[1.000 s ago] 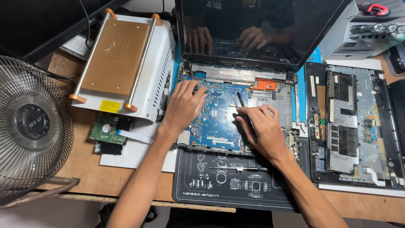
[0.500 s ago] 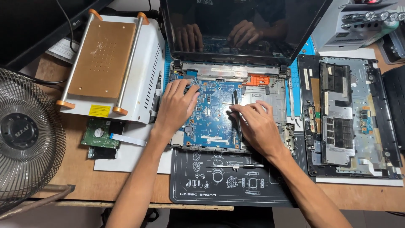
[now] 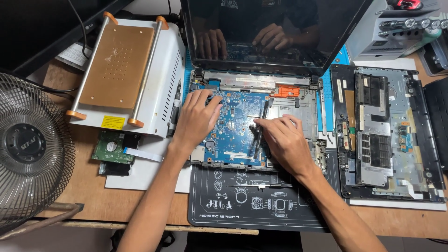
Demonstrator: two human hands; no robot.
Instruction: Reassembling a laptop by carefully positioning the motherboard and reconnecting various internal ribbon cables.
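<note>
An opened laptop base lies in front of me with its blue motherboard (image 3: 235, 126) bare, and its dark screen (image 3: 275, 28) stands upright behind. My left hand (image 3: 196, 119) rests flat on the board's left part, fingers spread. My right hand (image 3: 282, 140) lies on the board's right side, fingertips touching a thin dark tool (image 3: 260, 130) that stands slanted on the board. A small screwdriver (image 3: 259, 185) lies on the black work mat (image 3: 252, 205) below the laptop.
A white heating plate with a copper top (image 3: 121, 70) stands at the left, a hard drive (image 3: 112, 149) below it, a metal fan (image 3: 28, 149) at the far left. The removed laptop cover (image 3: 387, 135) lies at the right. Grey equipment (image 3: 396, 23) stands at the back right.
Both hands stay on the motherboard. My left fingers have spread a little and my right fingers have shifted on the dark tool. The camera has tilted slightly.
</note>
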